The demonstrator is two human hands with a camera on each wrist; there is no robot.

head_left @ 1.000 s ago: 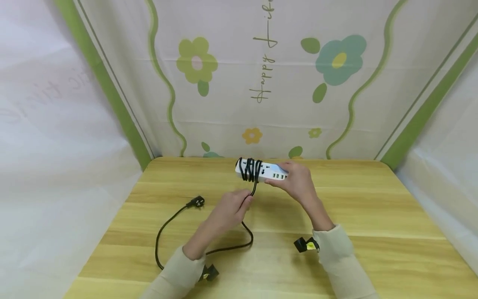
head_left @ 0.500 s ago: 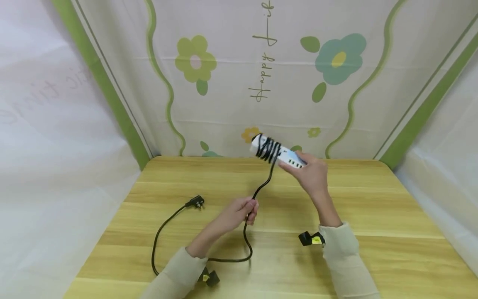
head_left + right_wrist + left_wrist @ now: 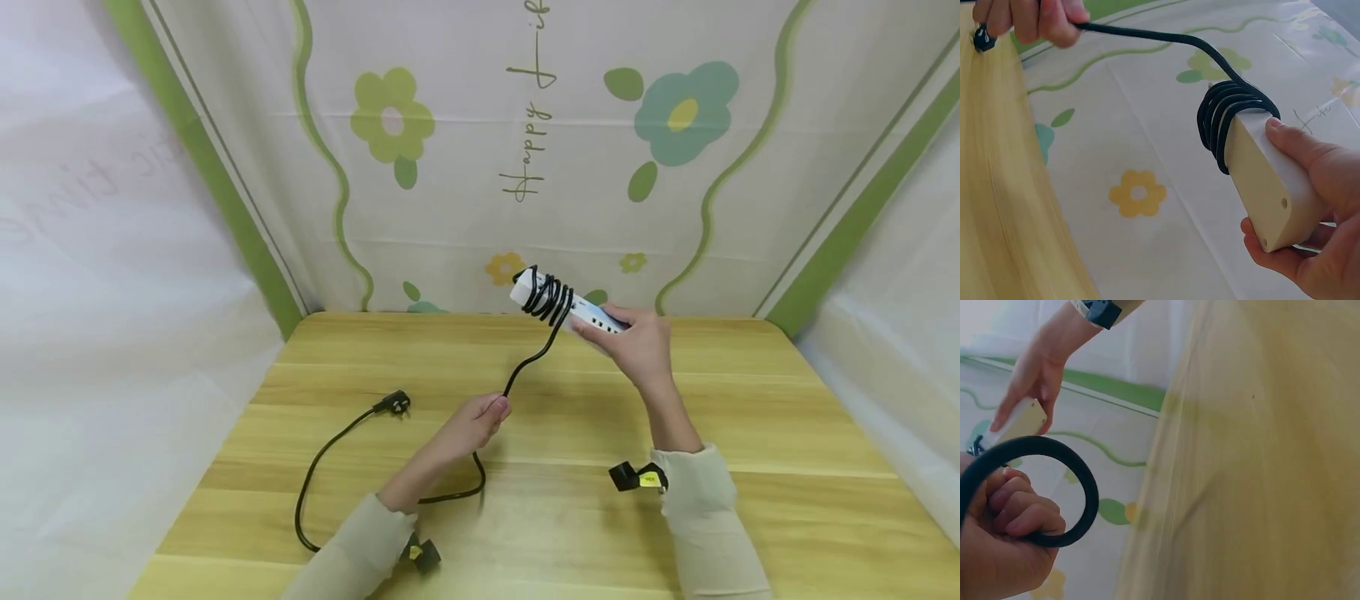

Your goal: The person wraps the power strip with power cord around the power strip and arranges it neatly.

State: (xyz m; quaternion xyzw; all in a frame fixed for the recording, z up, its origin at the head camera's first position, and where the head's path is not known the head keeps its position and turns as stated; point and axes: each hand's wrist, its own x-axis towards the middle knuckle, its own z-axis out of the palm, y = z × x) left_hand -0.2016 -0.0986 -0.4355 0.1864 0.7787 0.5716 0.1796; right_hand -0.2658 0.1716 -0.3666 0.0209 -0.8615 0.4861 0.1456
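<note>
My right hand [image 3: 637, 346] grips the right end of a white power strip [image 3: 588, 315], held tilted above the table with its left end higher. Several turns of black cord [image 3: 551, 298] wrap the strip's left half. From the last turn the cord runs slackly down to my left hand [image 3: 472, 427], whose curled fingers hold it. In the left wrist view the cord [image 3: 1088, 487] loops out of that fist. In the right wrist view the strip's plain underside [image 3: 1257, 181] shows between thumb and fingers. Past the left hand, the cord continues to a black plug [image 3: 393, 403] lying on the table.
A wooden table [image 3: 750, 400] lies under both hands. Behind it hangs a white curtain [image 3: 465, 167] printed with flowers, with white sheets at both sides. Black wrist cameras [image 3: 622, 477] stick out from the sleeves.
The right hand has raised the power strip and moved it right, tilting it. The left hand has slid down along the cord, away from the strip, leaving a slack stretch between.
</note>
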